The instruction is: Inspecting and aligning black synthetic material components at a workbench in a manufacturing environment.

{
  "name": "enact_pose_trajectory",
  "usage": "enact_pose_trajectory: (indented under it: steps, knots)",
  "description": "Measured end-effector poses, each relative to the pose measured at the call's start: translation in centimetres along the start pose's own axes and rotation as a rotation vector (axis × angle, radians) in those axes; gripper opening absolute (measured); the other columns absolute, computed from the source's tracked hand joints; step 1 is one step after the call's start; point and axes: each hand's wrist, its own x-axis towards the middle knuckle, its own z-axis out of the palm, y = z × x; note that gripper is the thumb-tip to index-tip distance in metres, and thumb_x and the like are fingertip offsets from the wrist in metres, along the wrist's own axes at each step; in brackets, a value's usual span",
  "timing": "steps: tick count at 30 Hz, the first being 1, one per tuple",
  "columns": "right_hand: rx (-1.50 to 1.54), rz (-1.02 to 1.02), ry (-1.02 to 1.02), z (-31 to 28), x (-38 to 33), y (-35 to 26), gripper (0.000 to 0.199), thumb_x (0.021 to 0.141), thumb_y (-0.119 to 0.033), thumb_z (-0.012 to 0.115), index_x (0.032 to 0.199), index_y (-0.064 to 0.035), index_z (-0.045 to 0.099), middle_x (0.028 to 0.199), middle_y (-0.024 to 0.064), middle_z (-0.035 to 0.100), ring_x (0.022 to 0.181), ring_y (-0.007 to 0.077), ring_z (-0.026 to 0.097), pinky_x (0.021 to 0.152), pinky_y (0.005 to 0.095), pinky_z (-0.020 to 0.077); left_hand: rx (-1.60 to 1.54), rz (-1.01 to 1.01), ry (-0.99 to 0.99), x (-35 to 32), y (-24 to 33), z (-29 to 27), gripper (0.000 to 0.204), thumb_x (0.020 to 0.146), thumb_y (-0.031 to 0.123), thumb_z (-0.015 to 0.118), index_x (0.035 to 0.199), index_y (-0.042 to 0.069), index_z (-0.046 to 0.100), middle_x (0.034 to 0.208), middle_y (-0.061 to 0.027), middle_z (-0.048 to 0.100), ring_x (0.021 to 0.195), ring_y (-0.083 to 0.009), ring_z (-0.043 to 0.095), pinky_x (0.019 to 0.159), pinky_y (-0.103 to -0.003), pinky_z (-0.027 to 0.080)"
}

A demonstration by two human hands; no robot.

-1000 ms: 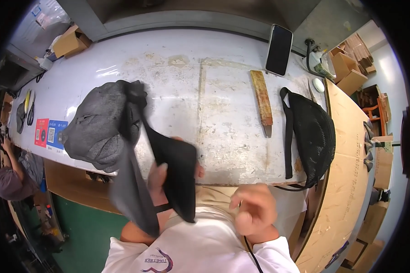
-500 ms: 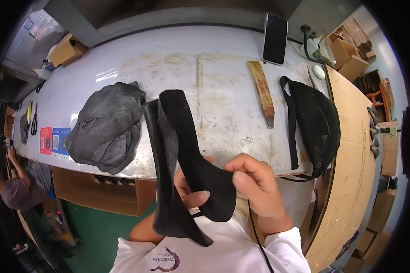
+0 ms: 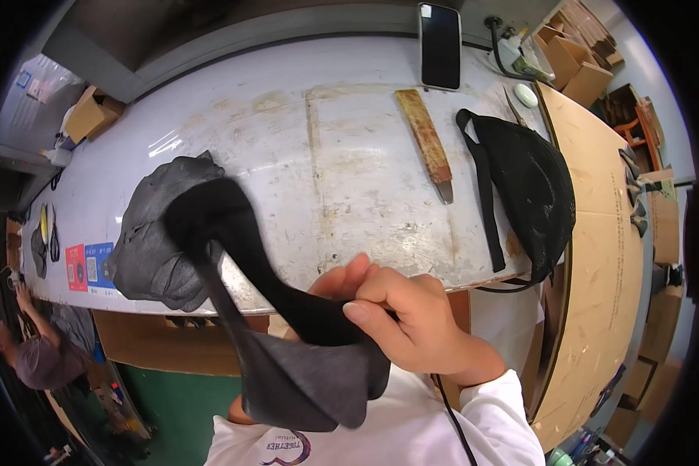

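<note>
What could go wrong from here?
The right-hand fingers pinch the lower part of the black fabric, so its loose upper part might brush the grey fabric pile that it overlaps in view. The narrow-tipped tool lies bare on the table; a stray reach could catch it.

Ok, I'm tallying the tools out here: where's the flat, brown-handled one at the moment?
In the head view, the brown-handled tool lies right of centre on the white bench, below the phone and left of the black bag.

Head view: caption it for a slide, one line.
Right hand pinching a black-and-grey piece, with a crumpled dark grey heap on the white worktable.
</note>
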Motion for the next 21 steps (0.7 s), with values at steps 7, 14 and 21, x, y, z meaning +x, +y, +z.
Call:
enact_pose_trajectory:
  steps: [7, 14, 21]
  knots:
    - [0.634, 0.164, 0.095, 0.6, -0.6, 0.8, 0.018, 0.097, -0.014, 0.06, 0.084, -0.0034, 0.053, 0.062, 0.0014, 0.06, 0.055, 0.0029, 0.045, 0.048, 0.0238, 0.0376, 0.312, -0.221, -0.094, 3.5, 2.6, 0.8, 0.047, 0.101, 0.029, 0.049, 0.14, 0.002, 0.045, 0.139, -0.0144, 0.05, 0.13, -0.0254, 0.047, 0.108, -0.039, 0.038]
    - [0.13, 0.196, -0.132, -1.3, 0.1, 1.3, 0.016, 0.093, -0.01, 0.065, 0.081, -0.0018, 0.06, 0.062, -0.0022, 0.057, 0.054, 0.0037, 0.046, 0.05, 0.0221, 0.0368, 0.392, -0.206, -0.167, 3.9, 2.7, 0.4, 0.048, 0.1, 0.03, 0.05, 0.138, 0.001, 0.046, 0.137, -0.0146, 0.051, 0.127, -0.0252, 0.049, 0.106, -0.039, 0.039]
    - [0.717, 0.423, -0.072, 1.5, -0.7, 2.6, 0.014, 0.088, -0.008, 0.071, 0.081, 0.0006, 0.062, 0.076, 0.0008, 0.064, 0.069, 0.0033, 0.055, 0.058, 0.0206, 0.0408, 0.482, -0.194, -0.245, 4.0, 5.4, -1.4, 0.049, 0.099, 0.032, 0.052, 0.137, 0.001, 0.047, 0.134, -0.0149, 0.053, 0.124, -0.0249, 0.05, 0.104, -0.038, 0.041]
